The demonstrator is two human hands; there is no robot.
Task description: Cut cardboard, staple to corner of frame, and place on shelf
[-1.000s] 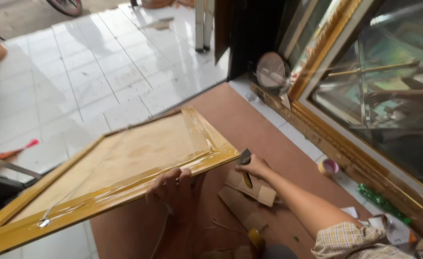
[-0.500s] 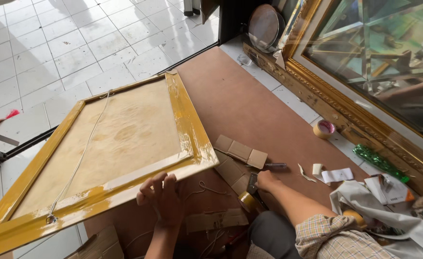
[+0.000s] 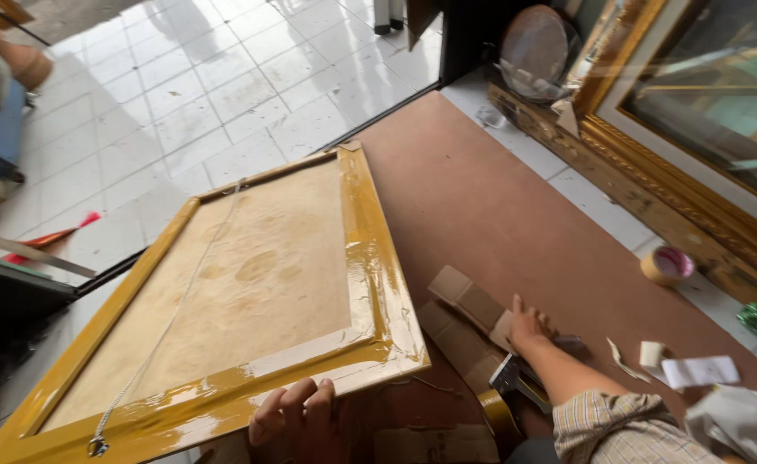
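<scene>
A large picture frame [image 3: 370, 258] lies back side up and tilted, with a yellow-gold border under glossy clear tape, a tan backing board and a hanging wire. My left hand [image 3: 297, 417] grips its near lower edge from below, fingers curled over the rim. My right hand [image 3: 529, 325] reaches out palm down onto cardboard strips [image 3: 469, 301] on the brown board [image 3: 482, 189]. A dark tool [image 3: 572, 345] lies at its fingertips; whether the hand grips it is unclear. A metal tool [image 3: 512, 375] lies under my forearm.
A tape roll [image 3: 667, 265] and paper scraps [image 3: 696, 371] lie to the right. A brown tape roll [image 3: 499, 417] sits near my arm. A big ornate gold frame with glass [image 3: 679, 185] leans along the right. White tiled floor [image 3: 181, 86] lies beyond; another person sits at top left [image 3: 0, 77].
The view has swung. The frame has tipped lower and turned toward me. My right hand moved from the frame's corner down to the cardboard strips on the board.
</scene>
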